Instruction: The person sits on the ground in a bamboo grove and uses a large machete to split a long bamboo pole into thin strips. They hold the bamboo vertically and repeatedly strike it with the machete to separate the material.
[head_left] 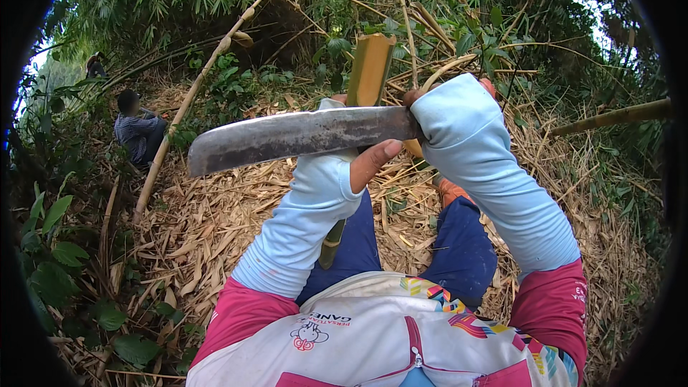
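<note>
A machete point(301, 135) with a broad, dark-stained blade lies nearly level across the view, its blunt tip toward the left. My right hand point(413, 97) is closed round its handle, mostly hidden by a light blue sleeve. Behind the blade stands a split length of bamboo point(369, 75), its pale inner face showing at the top and its green lower end below my left wrist. My left hand point(371, 163) is closed on the bamboo. Its thumb shows under the blade; most of its fingers are hidden behind the blade and sleeve.
Dry bamboo leaves point(201, 244) cover the ground round my legs. A long leaning pole point(193, 107) rises at the left, near a seated person point(140, 129). Another person point(94, 66) is farther back. A bamboo stem point(616, 116) juts in from the right; green thickets stand behind.
</note>
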### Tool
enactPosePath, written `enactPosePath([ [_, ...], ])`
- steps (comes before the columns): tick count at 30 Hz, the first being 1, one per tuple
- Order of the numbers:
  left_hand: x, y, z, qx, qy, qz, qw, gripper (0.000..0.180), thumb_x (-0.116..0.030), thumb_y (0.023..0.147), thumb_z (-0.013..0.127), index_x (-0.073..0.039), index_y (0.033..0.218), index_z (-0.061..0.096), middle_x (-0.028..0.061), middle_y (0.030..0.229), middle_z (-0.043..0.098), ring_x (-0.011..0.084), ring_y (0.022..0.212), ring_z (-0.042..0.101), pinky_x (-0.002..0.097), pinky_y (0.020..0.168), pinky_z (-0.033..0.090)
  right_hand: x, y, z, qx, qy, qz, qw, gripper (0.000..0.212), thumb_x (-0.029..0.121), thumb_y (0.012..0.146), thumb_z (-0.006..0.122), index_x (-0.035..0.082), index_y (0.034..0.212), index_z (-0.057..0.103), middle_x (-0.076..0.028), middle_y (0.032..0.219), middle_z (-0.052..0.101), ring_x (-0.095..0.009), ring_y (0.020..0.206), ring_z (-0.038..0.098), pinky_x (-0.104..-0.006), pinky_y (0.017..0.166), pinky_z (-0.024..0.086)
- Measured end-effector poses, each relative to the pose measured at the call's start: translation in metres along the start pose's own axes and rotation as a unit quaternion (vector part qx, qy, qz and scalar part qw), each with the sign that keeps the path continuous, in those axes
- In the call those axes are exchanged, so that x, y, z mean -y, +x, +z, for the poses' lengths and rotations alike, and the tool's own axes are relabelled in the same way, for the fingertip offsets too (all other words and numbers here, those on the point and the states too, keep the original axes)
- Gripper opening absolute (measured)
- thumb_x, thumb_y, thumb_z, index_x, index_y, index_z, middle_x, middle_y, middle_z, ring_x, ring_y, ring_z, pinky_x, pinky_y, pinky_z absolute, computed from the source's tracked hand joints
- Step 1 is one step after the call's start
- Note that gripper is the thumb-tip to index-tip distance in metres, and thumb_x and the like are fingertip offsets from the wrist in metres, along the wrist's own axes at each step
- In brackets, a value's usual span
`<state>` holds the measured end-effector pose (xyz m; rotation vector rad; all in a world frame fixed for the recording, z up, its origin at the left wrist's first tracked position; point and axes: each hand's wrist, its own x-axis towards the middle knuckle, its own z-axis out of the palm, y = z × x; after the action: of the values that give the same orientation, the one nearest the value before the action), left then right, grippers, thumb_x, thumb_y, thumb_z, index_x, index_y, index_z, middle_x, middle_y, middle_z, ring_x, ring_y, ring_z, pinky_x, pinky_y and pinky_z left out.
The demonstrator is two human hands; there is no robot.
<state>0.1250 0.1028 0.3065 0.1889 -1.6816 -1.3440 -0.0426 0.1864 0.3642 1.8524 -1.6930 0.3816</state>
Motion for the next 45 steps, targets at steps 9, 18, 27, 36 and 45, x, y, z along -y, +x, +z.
enactPosePath([
  [9, 0.000, -0.001, 0.002, -0.004, 0.033, 0.034, 0.999, 0.045, -0.024, 0.083, 0.080, 0.001, 0.113, 0.057, 0.0085, 0.099, 0.067, 0.0151, 0.091, 0.063, 0.0288, 0.082, 0.050, -0.001, 0.000, -0.002, 0.047, 0.005, 0.029, 0.998, 0.012, 0.021, 0.068, 0.068, 0.015, 0.078, 0.067, -0.009, 0.070, 0.064, -0.032, 0.071, 0.065, -0.0462, 0.061, 0.045],
  [18, 0.009, 0.002, 0.003, -0.011, 0.026, 0.048, 0.998, 0.041, -0.027, 0.085, 0.079, 0.001, 0.109, 0.062, 0.0085, 0.099, 0.067, 0.0153, 0.089, 0.064, 0.0283, 0.080, 0.051, -0.001, 0.002, -0.003, 0.050, -0.051, 0.054, 0.996, 0.015, 0.019, 0.067, 0.071, 0.016, 0.082, 0.070, -0.010, 0.066, 0.063, -0.032, 0.067, 0.064, -0.0441, 0.063, 0.047],
  [27, 0.006, 0.003, 0.007, -0.023, 0.048, 0.049, 0.997, 0.041, -0.029, 0.082, 0.081, -0.001, 0.106, 0.064, 0.0069, 0.096, 0.068, 0.0150, 0.086, 0.065, 0.0281, 0.078, 0.051, 0.001, 0.003, -0.021, 0.047, -0.033, 0.053, 0.997, 0.016, 0.016, 0.069, 0.068, 0.017, 0.084, 0.069, -0.009, 0.070, 0.064, -0.032, 0.072, 0.065, -0.0479, 0.064, 0.045],
  [36, 0.007, 0.004, 0.007, -0.063, 0.096, 0.015, 0.993, 0.037, -0.031, 0.081, 0.082, -0.003, 0.101, 0.068, 0.0049, 0.093, 0.070, 0.0144, 0.084, 0.065, 0.0294, 0.077, 0.051, -0.006, 0.015, -0.025, 0.055, -0.069, 0.020, 0.996, 0.015, 0.016, 0.063, 0.072, 0.013, 0.076, 0.066, -0.009, 0.066, 0.063, -0.032, 0.067, 0.065, -0.0469, 0.061, 0.046],
  [45, 0.004, 0.010, 0.007, -0.073, 0.073, -0.014, 0.995, 0.047, -0.034, 0.076, 0.086, -0.002, 0.105, 0.065, 0.0054, 0.093, 0.068, 0.0139, 0.083, 0.062, 0.0301, 0.077, 0.050, -0.022, 0.029, -0.031, 0.052, -0.070, 0.008, 0.996, 0.014, 0.010, 0.060, 0.074, 0.011, 0.070, 0.066, -0.010, 0.065, 0.063, -0.032, 0.066, 0.065, -0.0439, 0.060, 0.047],
])
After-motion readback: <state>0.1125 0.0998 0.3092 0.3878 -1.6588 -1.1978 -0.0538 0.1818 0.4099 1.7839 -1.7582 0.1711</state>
